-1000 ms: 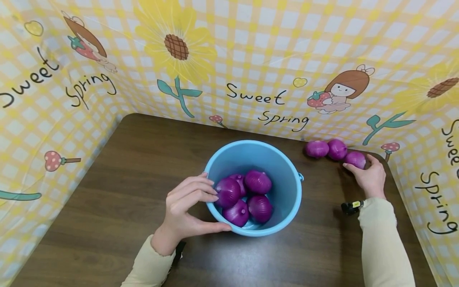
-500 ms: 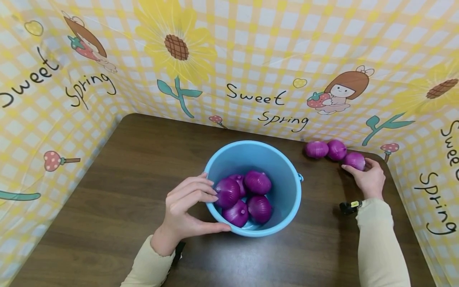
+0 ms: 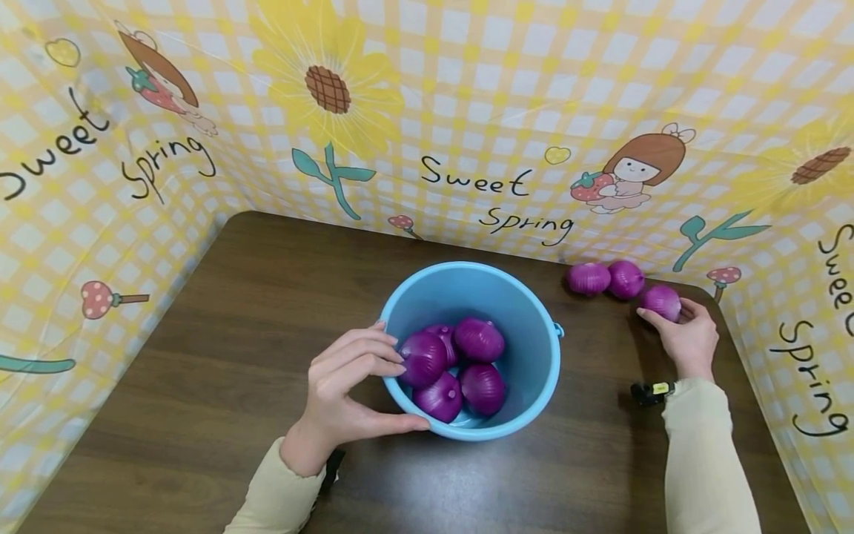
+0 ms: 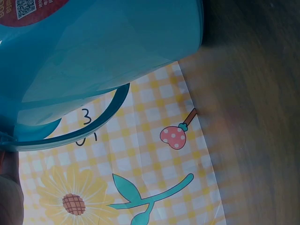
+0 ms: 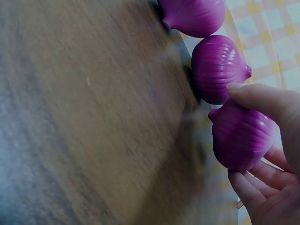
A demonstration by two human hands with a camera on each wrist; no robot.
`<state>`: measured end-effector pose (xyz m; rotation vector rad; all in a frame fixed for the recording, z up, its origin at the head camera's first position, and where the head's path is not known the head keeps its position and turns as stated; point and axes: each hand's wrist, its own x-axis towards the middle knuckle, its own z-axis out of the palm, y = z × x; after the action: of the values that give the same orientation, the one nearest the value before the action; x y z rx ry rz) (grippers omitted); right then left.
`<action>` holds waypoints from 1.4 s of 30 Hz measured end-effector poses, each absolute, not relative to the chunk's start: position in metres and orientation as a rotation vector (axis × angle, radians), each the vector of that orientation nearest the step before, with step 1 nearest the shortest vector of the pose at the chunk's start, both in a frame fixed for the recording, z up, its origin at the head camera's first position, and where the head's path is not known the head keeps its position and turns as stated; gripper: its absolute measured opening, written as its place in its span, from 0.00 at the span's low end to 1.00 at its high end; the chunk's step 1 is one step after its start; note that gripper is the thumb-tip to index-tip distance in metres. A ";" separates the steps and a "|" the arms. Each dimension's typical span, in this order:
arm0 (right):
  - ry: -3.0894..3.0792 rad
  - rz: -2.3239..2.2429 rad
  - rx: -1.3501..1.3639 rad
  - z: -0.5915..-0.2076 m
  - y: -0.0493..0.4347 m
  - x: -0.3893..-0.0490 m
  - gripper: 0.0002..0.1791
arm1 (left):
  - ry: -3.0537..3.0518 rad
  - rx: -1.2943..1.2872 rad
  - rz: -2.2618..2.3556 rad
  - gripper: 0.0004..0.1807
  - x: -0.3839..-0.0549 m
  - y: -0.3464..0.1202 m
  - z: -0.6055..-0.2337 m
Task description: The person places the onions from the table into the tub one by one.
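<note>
My left hand holds the left rim of a light blue bucket, its fingertips over the edge and its thumb along the near side. Several purple onions lie inside the bucket. At the table's back right, my right hand grips a purple onion between thumb and fingers. In the right wrist view that onion has the thumb on one side and fingertips on the other. Two more onions, one in the middle and one at the left, lie beside it.
A dark brown wooden table carries everything. Yellow checked cloth with printed flowers stands along its back and sides. In the left wrist view the bucket's handle hangs down along its outside.
My right hand has shifted slightly toward me with its onion, and the gap between that onion and its neighbour has grown a little. The left hand and bucket stay put.
</note>
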<state>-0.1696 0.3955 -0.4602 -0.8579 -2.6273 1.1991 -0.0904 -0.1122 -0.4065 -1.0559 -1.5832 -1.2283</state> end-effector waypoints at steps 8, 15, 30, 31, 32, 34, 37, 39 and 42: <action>-2.618 1.218 -0.829 -0.462 0.388 -0.163 0.54 | -1.575 -1.054 -1.222 0.31 -0.090 -0.112 -0.407; -2.609 1.210 -0.799 -0.461 0.380 -0.156 0.53 | -1.578 -1.054 -1.222 0.31 -0.090 -0.112 -0.407; -2.599 1.251 -0.795 -0.463 0.371 -0.151 0.53 | -1.589 -1.054 -1.227 0.31 -0.090 -0.112 -0.408; -2.596 1.254 -0.796 -0.463 0.371 -0.150 0.53 | -1.589 -1.054 -1.228 0.31 -0.090 -0.112 -0.408; -2.592 1.259 -0.798 -0.463 0.370 -0.150 0.53 | -1.591 -1.054 -1.230 0.30 -0.090 -0.112 -0.408; -2.588 1.269 -0.797 -0.462 0.368 -0.149 0.53 | -1.590 -1.054 -1.230 0.30 -0.090 -0.112 -0.408; -2.588 1.285 -0.796 -0.462 0.367 -0.148 0.53 | -1.589 -1.055 -1.227 0.31 -0.091 -0.112 -0.407; -2.589 1.290 -0.790 -0.463 0.365 -0.148 0.53 | -1.588 -1.054 -1.225 0.31 -0.091 -0.112 -0.407; -2.587 1.290 -0.781 -0.463 0.363 -0.147 0.53 | -1.590 -1.052 -1.225 0.31 -0.090 -0.112 -0.407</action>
<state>-0.1467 0.3634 -0.4625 -0.7812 -2.5866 1.2899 -0.0905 -0.1121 -0.4072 -1.0525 -1.5900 -1.2250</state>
